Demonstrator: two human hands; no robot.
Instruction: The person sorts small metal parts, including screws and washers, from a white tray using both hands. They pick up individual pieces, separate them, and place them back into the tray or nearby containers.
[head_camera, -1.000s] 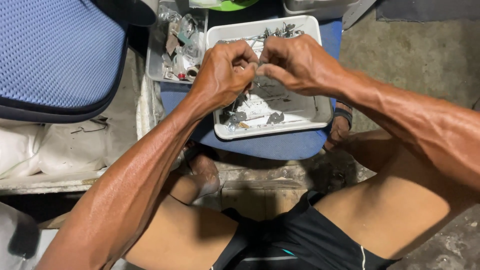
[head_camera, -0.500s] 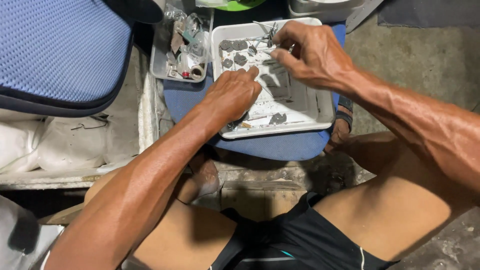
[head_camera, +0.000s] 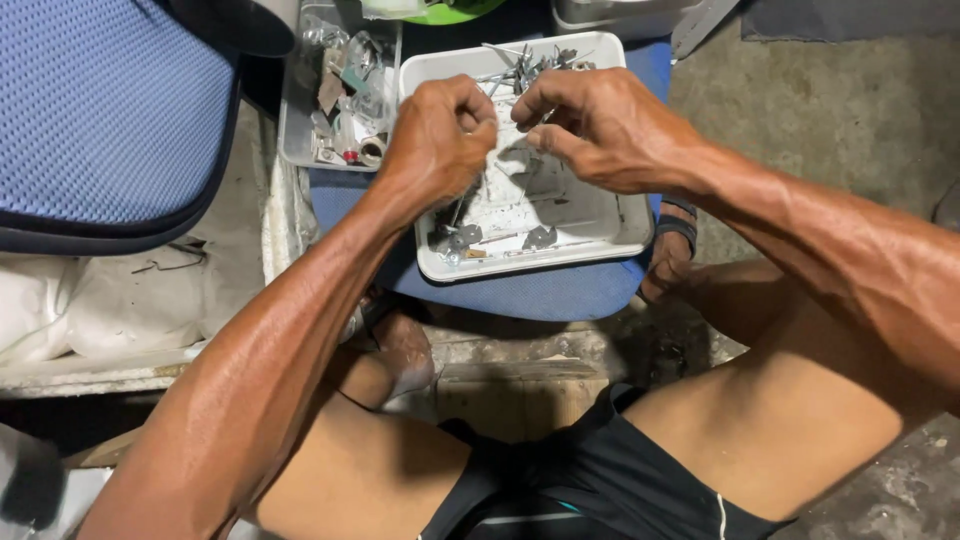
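My left hand (head_camera: 438, 140) and my right hand (head_camera: 592, 125) are held close together above a white rectangular tray (head_camera: 600, 240) that carries small grey metal parts (head_camera: 540, 238) and thin pins. Both hands are closed in a pinch, fingertips nearly meeting over the tray's middle. A thin metal wire or pin (head_camera: 488, 170) seems to run down from the left fingers; what the right fingers pinch is too small to make out. The tray sits on a blue padded stool seat (head_camera: 520, 295) in front of my knees.
A second, clear tray (head_camera: 296, 130) of mixed small hardware stands to the left of the white one. A blue mesh chair cushion (head_camera: 100, 110) fills the upper left. A sandalled foot (head_camera: 672, 235) rests to the right of the stool on the concrete floor.
My left hand rose from the tray's lower left and closed up toward the right hand. The right hand came down from the tray's far end; both now pinch together over the middle.
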